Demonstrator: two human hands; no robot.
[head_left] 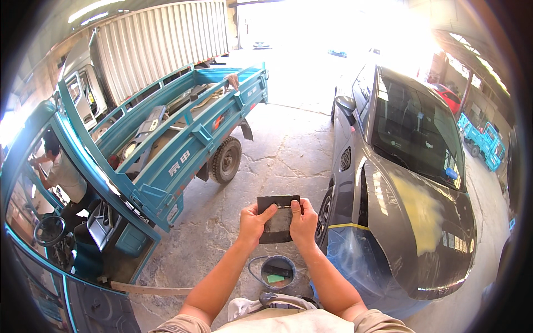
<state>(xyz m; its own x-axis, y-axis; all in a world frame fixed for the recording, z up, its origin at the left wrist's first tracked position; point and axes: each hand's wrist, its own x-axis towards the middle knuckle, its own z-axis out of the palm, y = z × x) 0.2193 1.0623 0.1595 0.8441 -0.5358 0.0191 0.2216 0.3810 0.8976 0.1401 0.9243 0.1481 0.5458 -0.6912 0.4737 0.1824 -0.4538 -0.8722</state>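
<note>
Both hands hold a dark rectangular sheet of sandpaper (278, 224) out in front of me. My left hand (252, 225) grips its left edge, and my right hand (303, 225) grips the right edge. Each thumb lies on the face turned to me, just under a darker strip along the top; the other fingers are mostly hidden behind it. Below the sheet, a bucket (293, 273) stands on the floor. Inside it are a green block (275, 278) and a dark piece I cannot make out.
To my right stands a dark grey car (383, 194) with a yellowish patch (419, 216) on its hood and blue film (352, 250) over its front corner. A blue cargo tricycle (191, 141) fills the left, with another person (66, 175) by its cab. A wooden strip (150, 288) lies low left.
</note>
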